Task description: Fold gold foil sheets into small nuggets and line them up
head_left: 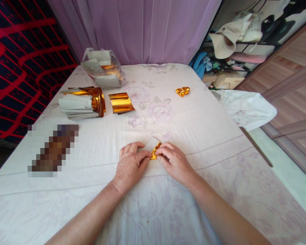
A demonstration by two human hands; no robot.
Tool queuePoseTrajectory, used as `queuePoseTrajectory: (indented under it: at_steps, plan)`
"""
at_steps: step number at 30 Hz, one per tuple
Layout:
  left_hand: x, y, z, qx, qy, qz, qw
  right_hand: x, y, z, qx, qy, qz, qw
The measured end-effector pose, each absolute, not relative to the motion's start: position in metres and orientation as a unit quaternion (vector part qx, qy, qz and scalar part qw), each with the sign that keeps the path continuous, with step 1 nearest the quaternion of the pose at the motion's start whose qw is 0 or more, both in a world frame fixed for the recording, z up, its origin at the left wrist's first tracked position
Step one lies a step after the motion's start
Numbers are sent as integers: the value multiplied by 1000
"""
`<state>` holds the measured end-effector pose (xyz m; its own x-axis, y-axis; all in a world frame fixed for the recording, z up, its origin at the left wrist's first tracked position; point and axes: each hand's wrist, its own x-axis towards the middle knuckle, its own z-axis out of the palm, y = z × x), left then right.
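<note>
Between my two hands, low over the cloth, is a sheet of gold foil paper [153,155], partly folded, with its pale back side showing behind the gold. My left hand [132,162] pinches its left edge between thumb and forefinger, the other fingers curled on the cloth. My right hand [175,161] grips the gold part from the right with thumb and fingertips. Farther off to the right lies a folded gold foil piece [183,91]. Left of centre rests a small stack of flat gold sheets [121,103], slightly curled.
A thick pile of gold and white paper sheets [81,103] lies at the left, with a clear plastic bag of more sheets [103,69] behind it. A blurred dark item [55,149] is near the left edge. The table wears a floral cloth [193,126]; a white bag [247,107] hangs beside it.
</note>
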<state>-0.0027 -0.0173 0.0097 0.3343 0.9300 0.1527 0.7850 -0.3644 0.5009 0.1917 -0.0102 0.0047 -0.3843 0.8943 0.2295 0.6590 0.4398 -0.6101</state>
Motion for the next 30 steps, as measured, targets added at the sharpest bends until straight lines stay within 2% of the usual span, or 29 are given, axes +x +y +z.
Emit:
queuePoseTrajectory:
  at_steps: [7, 19, 27, 30]
  plan:
    - [3, -15, 11, 779, 563, 212, 178, 183, -14, 4, -526, -796, 165, 251]
    - [1, -11, 14, 771, 567, 196, 213, 196, -5, 3, -481, -785, 269, 283]
    - [-4, -13, 15, 792, 545, 186, 203, 199, -5, -2, -465, -788, 276, 295]
    - [-4, -18, 17, 811, 531, 185, 164, 198, -6, -1, -464, -789, 266, 302]
